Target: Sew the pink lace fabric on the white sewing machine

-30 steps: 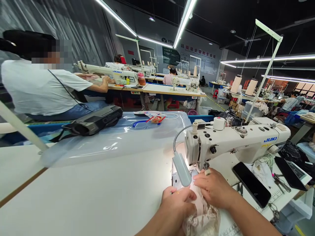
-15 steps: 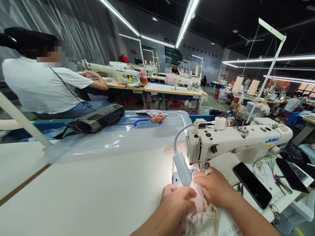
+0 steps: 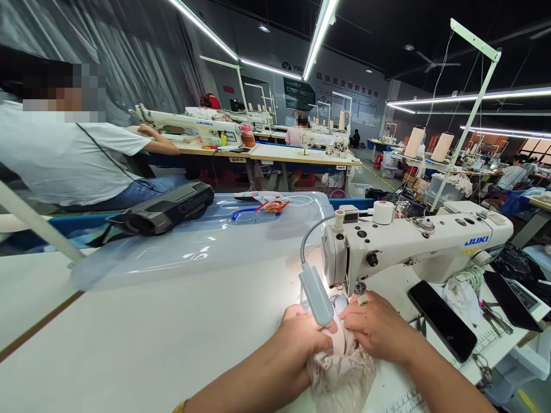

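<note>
Pale pink lace fabric point(image 3: 342, 373) hangs toward me from under the head of a white sewing machine point(image 3: 413, 238). My left hand point(image 3: 301, 338) is closed on the fabric's left side, its thumb by a smooth pale strip point(image 3: 338, 339). On the right side, my right hand point(image 3: 374, 324) has its fingers bent and pressed onto the cloth close to the needle area. A grey gooseneck lamp point(image 3: 317, 298) lights this spot and hides some of the left fingertips. The machine head covers the needle and presser foot.
Right of the machine lie a black phone point(image 3: 442, 320), scissors point(image 3: 495, 318) and a dark tablet-like slab point(image 3: 512, 301). A clear plastic lid point(image 3: 185, 252) bears a black device point(image 3: 166, 209). A co-worker in a white shirt point(image 3: 64, 155) sits at the left.
My left hand has moved slightly up and forward along the fabric, its forearm reaching in more from the left. The lace has shifted a little left. My right hand stays nearly in place.
</note>
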`<state>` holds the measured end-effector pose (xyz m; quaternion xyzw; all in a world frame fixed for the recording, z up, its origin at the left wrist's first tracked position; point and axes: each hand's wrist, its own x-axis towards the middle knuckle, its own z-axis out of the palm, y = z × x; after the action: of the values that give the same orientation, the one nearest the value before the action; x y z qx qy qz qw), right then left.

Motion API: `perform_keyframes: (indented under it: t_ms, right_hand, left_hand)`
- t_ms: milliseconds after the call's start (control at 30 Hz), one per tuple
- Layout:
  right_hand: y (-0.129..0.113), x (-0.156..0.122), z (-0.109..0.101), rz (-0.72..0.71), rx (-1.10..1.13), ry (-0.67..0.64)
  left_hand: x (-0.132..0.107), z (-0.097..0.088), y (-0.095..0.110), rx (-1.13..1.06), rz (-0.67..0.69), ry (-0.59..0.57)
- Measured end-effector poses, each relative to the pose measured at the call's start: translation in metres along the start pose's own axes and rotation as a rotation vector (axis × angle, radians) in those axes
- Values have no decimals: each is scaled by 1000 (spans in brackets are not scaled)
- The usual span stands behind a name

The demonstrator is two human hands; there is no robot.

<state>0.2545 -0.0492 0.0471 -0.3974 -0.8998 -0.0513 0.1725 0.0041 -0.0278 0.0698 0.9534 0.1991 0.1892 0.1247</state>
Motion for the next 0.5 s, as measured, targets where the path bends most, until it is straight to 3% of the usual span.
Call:
perform_keyframes:
  t_ms: [267,500]
  right_hand:
    - [0,-1,0,12,11,-21]
    - [0,-1,1,21,19,-9]
  left_hand:
    - [2,-11,1,28,14,-30]
    - [-1,-9,-1,11,4,-29]
